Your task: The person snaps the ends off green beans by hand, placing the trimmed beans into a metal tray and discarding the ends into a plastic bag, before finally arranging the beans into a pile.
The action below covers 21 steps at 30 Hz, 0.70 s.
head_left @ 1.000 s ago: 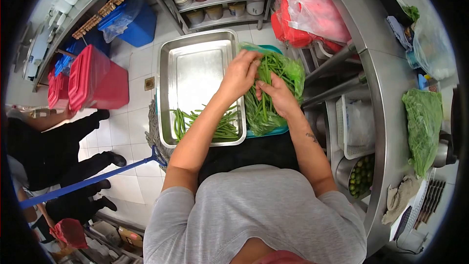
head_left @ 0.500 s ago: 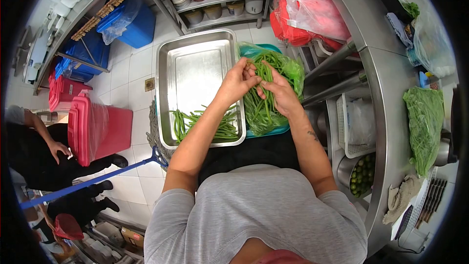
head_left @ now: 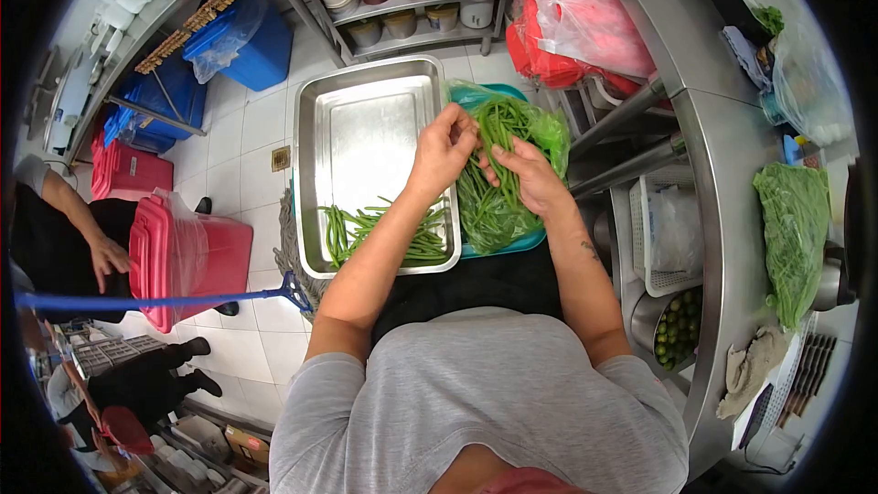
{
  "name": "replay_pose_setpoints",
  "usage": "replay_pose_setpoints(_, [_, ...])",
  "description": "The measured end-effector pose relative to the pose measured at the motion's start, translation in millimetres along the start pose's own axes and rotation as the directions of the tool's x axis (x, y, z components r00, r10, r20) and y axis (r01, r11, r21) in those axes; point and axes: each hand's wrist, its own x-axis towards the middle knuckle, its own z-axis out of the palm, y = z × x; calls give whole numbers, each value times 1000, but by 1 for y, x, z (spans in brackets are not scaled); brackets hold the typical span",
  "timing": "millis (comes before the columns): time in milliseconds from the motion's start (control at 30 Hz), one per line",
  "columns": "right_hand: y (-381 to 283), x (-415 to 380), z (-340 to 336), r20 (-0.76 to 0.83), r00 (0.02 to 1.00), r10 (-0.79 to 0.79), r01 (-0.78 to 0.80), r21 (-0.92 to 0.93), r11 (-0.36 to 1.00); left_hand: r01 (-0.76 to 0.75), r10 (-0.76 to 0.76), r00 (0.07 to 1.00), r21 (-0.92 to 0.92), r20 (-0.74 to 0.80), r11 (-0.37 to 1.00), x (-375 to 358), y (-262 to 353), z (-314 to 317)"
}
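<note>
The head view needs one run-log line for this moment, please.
left hand: at green beans | right hand: holding them | metal tray: loose beans at near end | plastic bag: beans inside

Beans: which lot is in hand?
The bunch in the right hand, the left hand beside it, over the green bag. Neither hand holds the other lots: loose beans in the steel tray, bagged beans.

No lettering or numbers can be read

Green is being shown by the beans [head_left: 501,119], silver by the tray [head_left: 375,137], heathered grey by the shirt [head_left: 485,375], teal by the container [head_left: 508,90].
</note>
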Motion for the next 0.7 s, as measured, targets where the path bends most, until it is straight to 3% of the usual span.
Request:
replay_pose_setpoints(200, [3,3,0,-15,1000,11,-13,-96,995,-181,186,982,142,-26,973,9,12,3])
replay_pose_setpoints(300, [-1,3,3,-73,997,35,-46,-162,986,-153,162,987,225,-23,962,8,20,-4])
replay_pose_setpoints(400, [-1,5,7,-100,995,9,-35,-264,964,-314,281,949,451,140,835,6,16,-11])
replay_pose_setpoints(600, [-14,2,12,-139,986,92,-126,-256,959,-458,364,889,545,277,703,8,19,-15])
replay_pose_setpoints(700, [-15,-1,17,-177,983,49,-96,-265,959,-448,361,893,612,270,652,4,16,-4])
